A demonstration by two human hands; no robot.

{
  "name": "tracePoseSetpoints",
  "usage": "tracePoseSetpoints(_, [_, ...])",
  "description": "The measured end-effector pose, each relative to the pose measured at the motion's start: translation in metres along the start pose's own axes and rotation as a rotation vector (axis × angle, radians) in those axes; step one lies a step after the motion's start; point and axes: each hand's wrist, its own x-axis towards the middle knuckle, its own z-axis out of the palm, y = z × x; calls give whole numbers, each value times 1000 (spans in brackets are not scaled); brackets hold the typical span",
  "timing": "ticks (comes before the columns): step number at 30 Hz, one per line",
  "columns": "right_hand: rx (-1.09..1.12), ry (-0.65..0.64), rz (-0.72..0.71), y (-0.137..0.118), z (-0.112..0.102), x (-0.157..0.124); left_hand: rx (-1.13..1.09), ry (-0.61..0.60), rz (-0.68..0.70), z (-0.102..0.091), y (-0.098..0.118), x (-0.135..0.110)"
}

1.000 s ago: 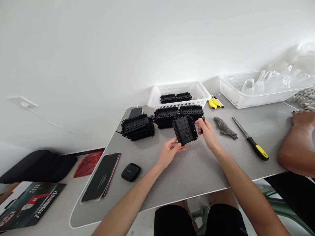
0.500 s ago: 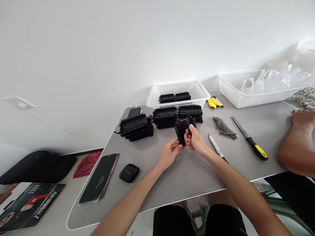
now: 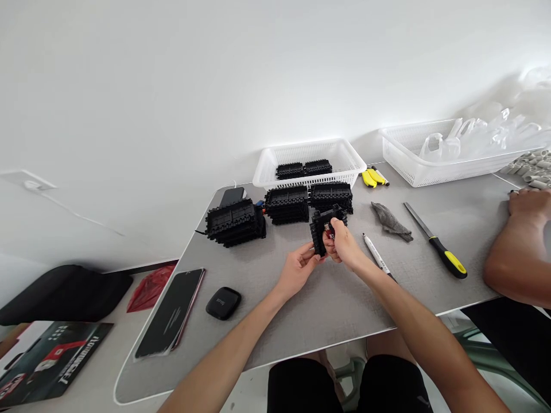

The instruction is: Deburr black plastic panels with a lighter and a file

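Over the front of the table, a black toothed plastic part (image 3: 317, 230) is tilted up on one side. My left hand (image 3: 297, 269) pinches its lower edge between thumb and fingers. Wrapped in my right hand (image 3: 343, 244) is a red lighter (image 3: 330, 232) with a metal top, held close against the part's face. No flame can be made out. Just behind my hands stand stacks of similar black parts, a middle stack (image 3: 286, 204), a right stack (image 3: 331, 197) and a left stack (image 3: 236, 222).
A white basket (image 3: 262, 166) holds more black parts; another basket (image 3: 424, 175) holds plastic bags. Rightward lie a marker (image 3: 376, 253), grey cloth (image 3: 391, 221), file (image 3: 447, 257) and yellow-handled tools (image 3: 372, 177). A phone (image 3: 171, 312) and black case (image 3: 223, 303) lie left. A co-worker's arm (image 3: 519, 246) rests at right.
The black part has turned slightly and shifted a little to the right in my hands. Both hands keep their grip, and the whole view has moved slightly.
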Motion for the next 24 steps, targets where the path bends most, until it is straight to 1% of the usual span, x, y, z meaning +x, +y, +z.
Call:
tracePoseSetpoints(7, [-6,16,25,-5,1,-3,-1,-2,-5,-1,-3,0])
tracePoseSetpoints(15, [90,41,70,-9,1,-6,34,-31,4,-3,-7,0])
tracePoseSetpoints(24, [219,71,46,-4,1,-3,43,-13,3,-4,-9,0])
